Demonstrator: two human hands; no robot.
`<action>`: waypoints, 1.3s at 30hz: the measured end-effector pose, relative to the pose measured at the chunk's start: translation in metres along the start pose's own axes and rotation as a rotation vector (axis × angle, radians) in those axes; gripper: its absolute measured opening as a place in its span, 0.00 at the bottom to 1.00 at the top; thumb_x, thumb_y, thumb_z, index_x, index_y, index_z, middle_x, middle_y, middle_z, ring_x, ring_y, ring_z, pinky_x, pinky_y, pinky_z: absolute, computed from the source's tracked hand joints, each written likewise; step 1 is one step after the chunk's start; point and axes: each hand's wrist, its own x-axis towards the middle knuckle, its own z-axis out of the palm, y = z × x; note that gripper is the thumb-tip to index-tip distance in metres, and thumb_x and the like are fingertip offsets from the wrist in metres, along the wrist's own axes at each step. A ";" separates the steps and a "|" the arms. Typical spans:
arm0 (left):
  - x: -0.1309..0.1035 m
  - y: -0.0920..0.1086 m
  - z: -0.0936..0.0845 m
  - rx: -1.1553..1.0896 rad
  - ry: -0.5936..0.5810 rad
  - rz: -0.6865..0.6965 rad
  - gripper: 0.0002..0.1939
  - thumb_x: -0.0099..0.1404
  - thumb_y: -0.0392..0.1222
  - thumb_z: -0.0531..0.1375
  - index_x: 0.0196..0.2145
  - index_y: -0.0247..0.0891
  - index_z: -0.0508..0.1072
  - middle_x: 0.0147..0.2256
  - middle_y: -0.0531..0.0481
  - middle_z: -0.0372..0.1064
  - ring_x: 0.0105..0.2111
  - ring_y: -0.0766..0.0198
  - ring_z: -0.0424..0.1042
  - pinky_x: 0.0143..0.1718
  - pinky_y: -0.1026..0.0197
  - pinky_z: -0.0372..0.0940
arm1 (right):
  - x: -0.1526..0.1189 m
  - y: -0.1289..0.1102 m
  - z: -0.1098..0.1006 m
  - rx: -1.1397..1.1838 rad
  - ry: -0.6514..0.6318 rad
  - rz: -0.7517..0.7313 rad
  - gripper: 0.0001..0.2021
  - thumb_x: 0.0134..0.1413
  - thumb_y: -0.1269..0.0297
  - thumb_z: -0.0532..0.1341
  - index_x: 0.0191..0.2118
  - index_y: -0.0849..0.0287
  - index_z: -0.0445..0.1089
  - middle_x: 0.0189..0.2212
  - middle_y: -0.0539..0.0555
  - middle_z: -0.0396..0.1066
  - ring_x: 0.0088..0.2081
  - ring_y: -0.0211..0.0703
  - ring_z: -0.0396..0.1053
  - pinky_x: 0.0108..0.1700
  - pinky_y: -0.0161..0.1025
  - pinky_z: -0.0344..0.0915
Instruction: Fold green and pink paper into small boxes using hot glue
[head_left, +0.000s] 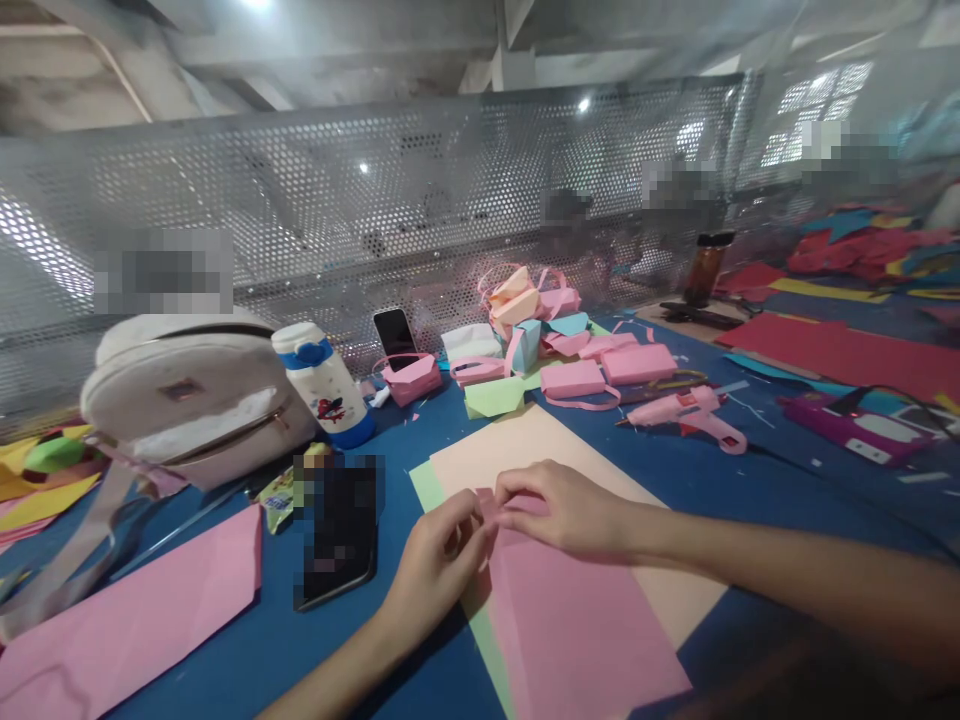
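Note:
A pink sheet of paper (pixel 585 620) lies in front of me, its far left corner pinched between both hands. My left hand (pixel 442 555) is closed on the sheet's left edge, thumb against forefinger. Right beside it, my right hand (pixel 562 510) is closed on the far edge, with its fingertips nearly touching the left ones. A small strip at that corner stands up between the fingers; whether it is folded over I cannot tell. Beneath the pink sheet lie a peach sheet (pixel 645 490) and a green sheet (pixel 427 487).
Left of the sheets lie a dark phone (pixel 341 540) and folded pink paper (pixel 150 620). Behind them stand a bottle (pixel 326 390) and a pale backpack (pixel 195 390). Small paper bags (pixel 574 380) sit at the back, with a pink glue gun (pixel 686 415) and purple device (pixel 855 425) to the right.

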 end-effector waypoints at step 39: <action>-0.001 -0.006 0.007 -0.154 0.053 -0.216 0.11 0.58 0.46 0.62 0.30 0.35 0.81 0.19 0.54 0.68 0.20 0.68 0.57 0.22 0.66 0.50 | -0.001 0.022 0.002 -0.211 0.045 -0.146 0.01 0.55 0.70 0.67 0.32 0.59 0.75 0.30 0.49 0.76 0.36 0.42 0.68 0.40 0.36 0.58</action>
